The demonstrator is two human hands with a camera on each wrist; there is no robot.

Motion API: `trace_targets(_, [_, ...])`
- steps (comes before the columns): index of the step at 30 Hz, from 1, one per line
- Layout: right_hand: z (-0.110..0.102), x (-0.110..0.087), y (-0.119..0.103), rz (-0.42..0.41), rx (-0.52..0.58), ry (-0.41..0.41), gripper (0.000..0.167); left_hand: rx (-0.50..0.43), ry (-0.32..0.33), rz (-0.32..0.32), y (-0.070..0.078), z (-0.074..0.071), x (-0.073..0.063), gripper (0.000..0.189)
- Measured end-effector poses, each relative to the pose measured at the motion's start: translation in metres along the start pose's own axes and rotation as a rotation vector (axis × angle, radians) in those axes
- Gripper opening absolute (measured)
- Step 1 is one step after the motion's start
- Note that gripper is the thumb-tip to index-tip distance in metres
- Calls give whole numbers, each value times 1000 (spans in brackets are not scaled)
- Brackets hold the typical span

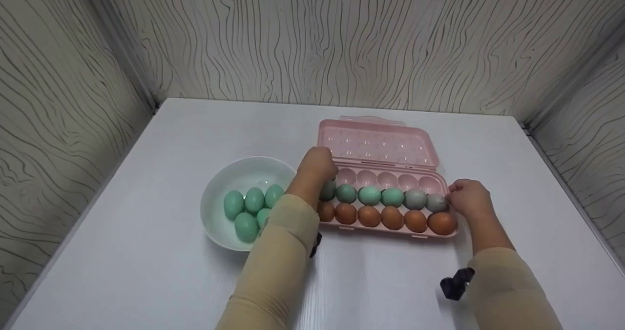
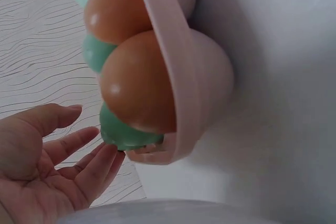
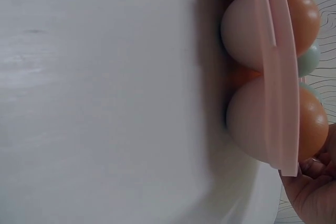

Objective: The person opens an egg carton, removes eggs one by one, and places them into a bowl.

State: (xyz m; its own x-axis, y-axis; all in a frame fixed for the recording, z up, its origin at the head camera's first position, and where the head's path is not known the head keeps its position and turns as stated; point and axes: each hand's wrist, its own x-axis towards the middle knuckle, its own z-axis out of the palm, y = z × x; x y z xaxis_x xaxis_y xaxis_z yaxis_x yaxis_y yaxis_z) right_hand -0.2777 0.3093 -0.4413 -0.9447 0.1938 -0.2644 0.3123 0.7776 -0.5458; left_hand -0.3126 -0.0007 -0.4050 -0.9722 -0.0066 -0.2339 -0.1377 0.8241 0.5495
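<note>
White desk [image 1: 146,252] carries all items. Pink egg tray [image 1: 342,228], lid folded back, sits centre-right: near row filled with brown eggs [image 1: 369,216], middle row with green eggs [image 1: 369,195], far row vacant. White bowl [image 1: 215,188] stands just left of the tray, holding five more green eggs, within short reach. Left hand [image 1: 317,166] hovers at the tray's left end, fingers relaxed and spread, gripping nothing, fingertips beside the end green egg [image 2: 123,132]. Right hand [image 1: 469,198] touches the tray's right end, apparently steadying it; grip cannot be determined.
</note>
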Motion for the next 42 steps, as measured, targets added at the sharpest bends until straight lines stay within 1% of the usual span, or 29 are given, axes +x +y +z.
trace_targets(4, [0,1,0,2,-2,-3,21,-21,7,-21,-2,5,2,21])
trace_targets(7, [0,1,0,6,0,-9,21,-16,21,-39,-2,8,2,24])
trace_targets(12, [-1,1,1,23,5,-23,21,19,31,-28,1,12,1,26])
trace_targets(17, [-1,2,1,40,16,-32,22,75,46,-18,2,15,0,30])
trace_targets(18, [-1,1,0,43,18,-33,22,102,50,-8,3,16,0,31])
trace_targets(20, [-1,1,1,41,17,-29,22,125,53,1,3,17,1,31])
trace_targets(23, [0,1,1,24,13,-6,20,191,59,24,3,18,3,32])
trace_targets(27, [2,1,1,9,6,21,17,242,62,31,2,21,5,31])
trace_targets(32, [2,1,1,15,4,20,18,268,66,21,3,22,6,31])
trace_targets(42, [2,0,1,-2,0,30,18,247,63,5,6,23,6,25])
